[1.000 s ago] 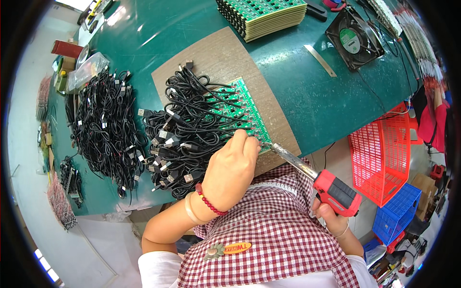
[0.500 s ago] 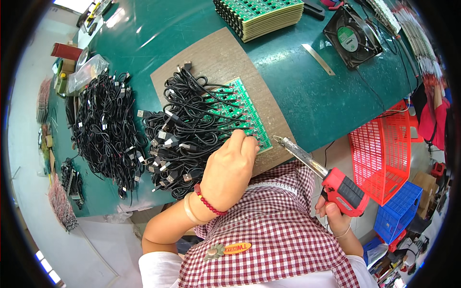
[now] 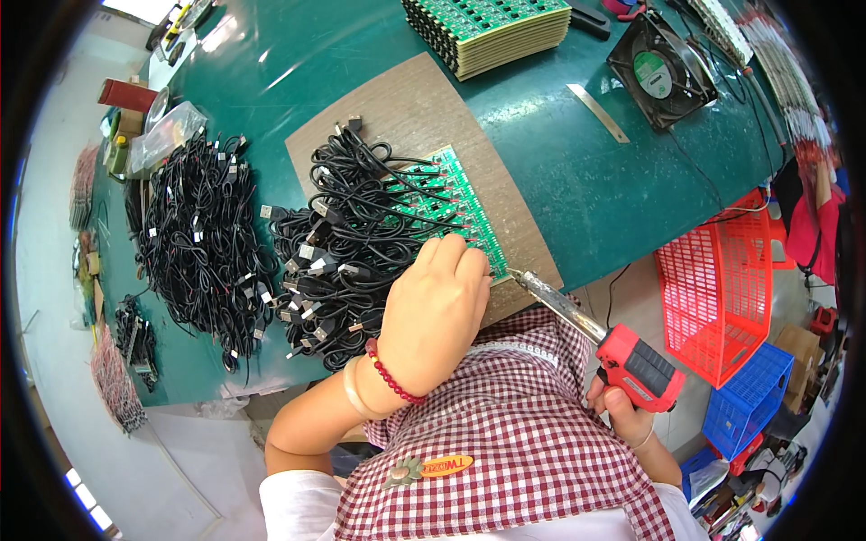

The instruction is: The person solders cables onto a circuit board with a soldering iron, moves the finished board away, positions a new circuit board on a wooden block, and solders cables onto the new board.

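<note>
Head view, left hand: the left hand point(image 3: 436, 302) is over the near end of the board point(image 3: 466, 197), back of the hand up, fingers bent and drawn close together. The fingertips are mostly hidden under the hand, so whether they pinch a wire end I cannot tell.
Right hand: the right hand point(image 3: 629, 415) is wrapped round the red and black handle of the iron point(image 3: 642, 368); some fingers are out of sight behind it.
Iron: it slants up and left, its tip just beside the board's near right corner, near the left fingers; contact is too small to judge.
Board: green, flat on the brown mat point(image 3: 406, 95), its left part covered by cables point(image 3: 352, 221).
Cables: black, looped, with metal plugs, bunched left of the board, their wire ends reaching onto it.
Table: on the green table point(image 3: 298, 72), a second cable heap point(image 3: 198, 243) lies left of the mat; a board stack point(image 3: 510, 50), a metal strip point(image 3: 598, 113) and a fan point(image 3: 657, 74) are on the far and right side.
Floor side: a red basket point(image 3: 713, 302) is near a blue crate point(image 3: 747, 397).
</note>
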A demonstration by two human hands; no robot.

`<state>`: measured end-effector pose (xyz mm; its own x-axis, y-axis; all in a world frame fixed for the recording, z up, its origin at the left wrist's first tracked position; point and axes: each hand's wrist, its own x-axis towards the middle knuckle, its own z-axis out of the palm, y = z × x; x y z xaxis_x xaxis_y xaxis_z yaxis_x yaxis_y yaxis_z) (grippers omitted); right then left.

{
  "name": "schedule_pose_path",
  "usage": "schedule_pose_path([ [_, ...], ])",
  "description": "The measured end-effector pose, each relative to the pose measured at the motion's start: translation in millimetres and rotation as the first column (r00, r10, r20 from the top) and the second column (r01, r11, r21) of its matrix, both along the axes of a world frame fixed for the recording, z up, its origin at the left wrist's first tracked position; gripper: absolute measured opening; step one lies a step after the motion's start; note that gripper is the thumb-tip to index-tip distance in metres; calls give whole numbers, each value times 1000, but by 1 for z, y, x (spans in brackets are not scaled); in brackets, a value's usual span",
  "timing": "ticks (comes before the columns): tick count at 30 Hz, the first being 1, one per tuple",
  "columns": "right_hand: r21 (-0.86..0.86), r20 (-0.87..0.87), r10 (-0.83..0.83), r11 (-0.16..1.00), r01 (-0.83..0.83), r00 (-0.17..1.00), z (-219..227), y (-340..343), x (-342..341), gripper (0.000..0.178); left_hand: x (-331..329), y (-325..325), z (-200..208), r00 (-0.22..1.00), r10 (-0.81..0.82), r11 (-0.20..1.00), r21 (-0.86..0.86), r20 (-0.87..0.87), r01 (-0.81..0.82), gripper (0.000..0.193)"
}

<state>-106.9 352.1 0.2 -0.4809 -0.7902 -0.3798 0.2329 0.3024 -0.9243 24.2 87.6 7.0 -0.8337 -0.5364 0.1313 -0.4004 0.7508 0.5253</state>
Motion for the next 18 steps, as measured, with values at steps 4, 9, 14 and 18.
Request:
schedule_pose_path([
  [4,28,16,-35,999,34,999,-1,4,4,16,-4,1,-2,1000,-7,999,-54,11,7,14],
  [9,34,-4,-72,997,72,997,3,-3,8,14,-4,2,-3,999,-10,996,-88,35,13,15],
  [14,25,26,-29,999,29,999,-1,-3,8,14,-4,0,-3,998,-30,996,-86,48,34,15],
  [18,6,10,9,1000,-9,1000,-3,-2,7,14,-4,-2,-3,998,-58,992,-108,37,62,14],
])
